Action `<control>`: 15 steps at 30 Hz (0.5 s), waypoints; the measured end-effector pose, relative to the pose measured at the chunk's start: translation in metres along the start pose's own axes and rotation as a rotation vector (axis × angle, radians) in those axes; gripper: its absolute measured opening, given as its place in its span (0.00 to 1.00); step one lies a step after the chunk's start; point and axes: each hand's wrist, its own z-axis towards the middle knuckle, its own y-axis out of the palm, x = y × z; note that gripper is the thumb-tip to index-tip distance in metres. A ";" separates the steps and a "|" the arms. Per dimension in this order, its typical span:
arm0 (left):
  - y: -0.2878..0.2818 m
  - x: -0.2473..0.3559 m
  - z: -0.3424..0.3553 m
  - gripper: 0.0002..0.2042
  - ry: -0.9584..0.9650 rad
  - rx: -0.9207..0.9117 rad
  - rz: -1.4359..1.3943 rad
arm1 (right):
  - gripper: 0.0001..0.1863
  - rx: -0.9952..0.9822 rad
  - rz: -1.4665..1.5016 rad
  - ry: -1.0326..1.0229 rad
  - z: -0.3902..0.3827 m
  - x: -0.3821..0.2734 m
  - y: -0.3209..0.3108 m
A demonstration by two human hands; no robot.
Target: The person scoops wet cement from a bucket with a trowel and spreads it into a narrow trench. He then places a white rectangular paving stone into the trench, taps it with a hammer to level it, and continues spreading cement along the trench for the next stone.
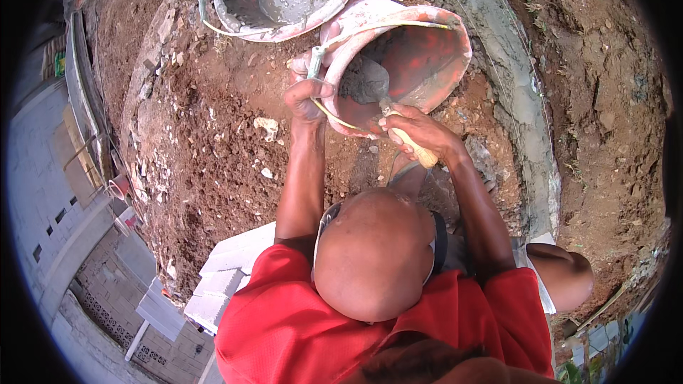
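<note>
A reddish, mortar-smeared bucket lies tilted on the soil with its mouth facing me. My left hand is closed at its left side, around the pale grip of the wire handle. Closed on the yellowish wooden handle of a trowel is my right hand, in front of the bucket's lower rim. The trowel's grey blade reaches inside the bucket, against grey mortar on the inner wall. Just beyond, to the upper left, a second bucket stands upright with wet grey mortar in it.
A long strip of grey mortar curves down the right, with a thin string along it. Pale blocks are stacked at my lower left. Stony brown soil surrounds the buckets. Block walls stand far left.
</note>
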 end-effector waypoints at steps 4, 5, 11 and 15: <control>0.009 0.008 -0.020 0.40 0.048 0.080 0.115 | 0.14 -0.101 0.154 -0.028 -0.022 0.003 0.001; 0.010 0.007 -0.026 0.39 0.058 0.141 0.123 | 0.14 -0.119 0.167 -0.029 -0.031 0.003 -0.001; 0.037 0.011 -0.038 0.34 0.088 0.254 -0.153 | 0.19 -0.074 0.253 -0.037 -0.097 -0.016 -0.030; 0.032 0.026 -0.053 0.35 0.098 0.336 -0.087 | 0.19 0.051 0.269 -0.223 -0.115 -0.049 -0.061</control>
